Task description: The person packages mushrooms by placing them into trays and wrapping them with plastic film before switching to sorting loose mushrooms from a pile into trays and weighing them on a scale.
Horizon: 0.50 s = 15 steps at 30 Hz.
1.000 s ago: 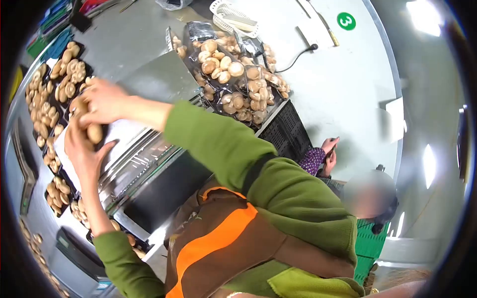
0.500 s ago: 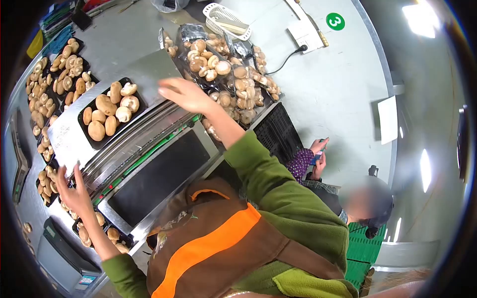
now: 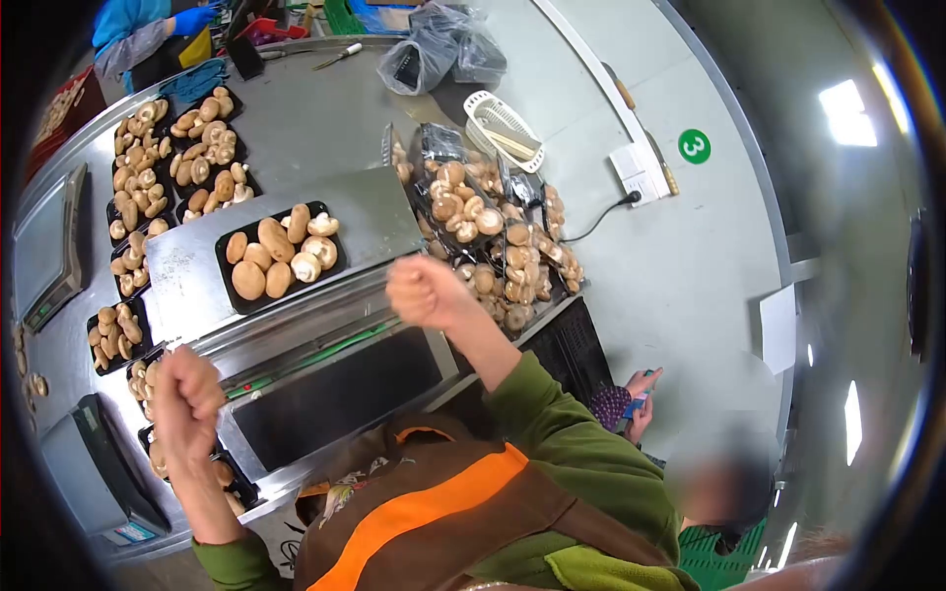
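Observation:
My left hand point(image 3: 189, 399) is closed in a fist at the left end of the metal wrapping unit. My right hand point(image 3: 426, 293) is also closed, near the unit's right end. What their fingers hold, if anything, is too small to make out. A hazy, see-through sheen lies over the metal bars point(image 3: 296, 335) between the hands. Beyond the bars, a black tray of brown mushrooms point(image 3: 264, 258) sits on the raised steel plate point(image 3: 187, 295). Neither hand touches this tray. To the right of my right hand lie wrapped mushroom packs point(image 3: 493, 266) in a pile.
Open mushroom trays point(image 3: 138, 177) stand at the left, near two scales point(image 3: 54, 256). A white basket point(image 3: 503, 133), plastic bags point(image 3: 443, 54) and a black cable point(image 3: 601, 210) lie farther back. One co-worker point(image 3: 724, 483) is at the right; another's gloved hand point(image 3: 195, 20) shows at the top left.
Both hands have closed from spread fingers. The view has shifted, so the tray and the table now appear farther right and lower.

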Tool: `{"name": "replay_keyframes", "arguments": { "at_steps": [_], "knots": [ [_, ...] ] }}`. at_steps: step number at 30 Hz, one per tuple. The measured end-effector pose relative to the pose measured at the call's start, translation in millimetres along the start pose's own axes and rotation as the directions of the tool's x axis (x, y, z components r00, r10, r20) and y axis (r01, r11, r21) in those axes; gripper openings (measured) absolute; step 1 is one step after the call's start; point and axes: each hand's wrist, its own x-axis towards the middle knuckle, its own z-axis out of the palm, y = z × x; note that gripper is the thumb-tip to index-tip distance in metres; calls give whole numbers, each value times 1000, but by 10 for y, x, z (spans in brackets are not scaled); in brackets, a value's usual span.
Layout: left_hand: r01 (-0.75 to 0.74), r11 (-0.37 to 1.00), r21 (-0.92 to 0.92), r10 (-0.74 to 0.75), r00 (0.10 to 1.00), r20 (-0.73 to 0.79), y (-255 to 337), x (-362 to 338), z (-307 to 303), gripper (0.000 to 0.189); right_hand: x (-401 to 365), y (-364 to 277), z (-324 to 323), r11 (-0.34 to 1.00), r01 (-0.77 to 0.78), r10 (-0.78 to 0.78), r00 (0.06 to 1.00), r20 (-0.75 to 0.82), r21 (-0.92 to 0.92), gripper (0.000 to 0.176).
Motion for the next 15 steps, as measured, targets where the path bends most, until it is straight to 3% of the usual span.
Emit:
{"name": "replay_keyframes", "arguments": {
  "at_steps": [1, 2, 3, 4, 5, 6, 7, 8, 10, 11, 12, 14, 15],
  "knots": [
    [-159, 987, 5, 154, 968, 200, 135, 101, 80, 33, 90, -121, 196, 957, 280, -281, 960, 3, -81, 37],
    [-309, 951, -21, 292, 872, 393, 267, 256, 183, 32, 202, -282, 389, 931, 361, -365, 926, 95, 59, 31],
    [-516, 835, 189, 450, 839, 305, 332, 414, 448, 29, 447, -517, 406, 844, 534, -475, 795, 377, -62, 30],
    [-647, 646, 405, 603, 758, 250, 377, 571, 698, 34, 643, -617, 695, 769, 633, -632, 774, 42, -91, 27],
    [-650, 437, 622, 618, 719, 317, 488, 854, 605, 35, 845, -698, 995, 688, 708, -718, 634, -287, -158, 27],
    [-603, 181, 777, 613, 687, 391, 565, 1171, 423, 39, 1112, -888, 829, 637, 669, -752, 648, -119, -383, 27],
    [-531, 78, 844, 585, 709, 393, 545, 1437, 350, 38, 1359, -1016, 528, 521, 622, -739, 671, 54, -584, 30],
    [-451, -29, 892, 559, 733, 388, 506, 1653, 272, 38, 1561, -1036, 230, 518, 626, -739, 671, 64, -583, 30],
    [-81, -336, 938, 324, 925, 197, 440, 1871, 36, 34, 1826, -1027, -118, 430, 183, -562, 821, -103, -884, 33],
    [-288, -399, 871, 333, 839, 430, 319, 1889, -118, 31, 1848, -1046, -191, 429, 176, -556, 824, -106, -886, 33],
    [-355, -358, 864, 390, 783, 484, 235, 1859, -158, 30, 1800, -1000, -178, 413, 140, -568, 812, -135, -900, 34],
    [-370, -394, 841, 304, 811, 499, 174, 1647, -32, 36, 1729, -840, -229, 411, 96, -579, 796, -178, -906, 35],
    [-337, -436, 834, 274, 834, 480, 110, 1510, 33, 45, 1686, -783, -257, 273, 48, -579, 806, -124, -961, 36]
  ]
}}
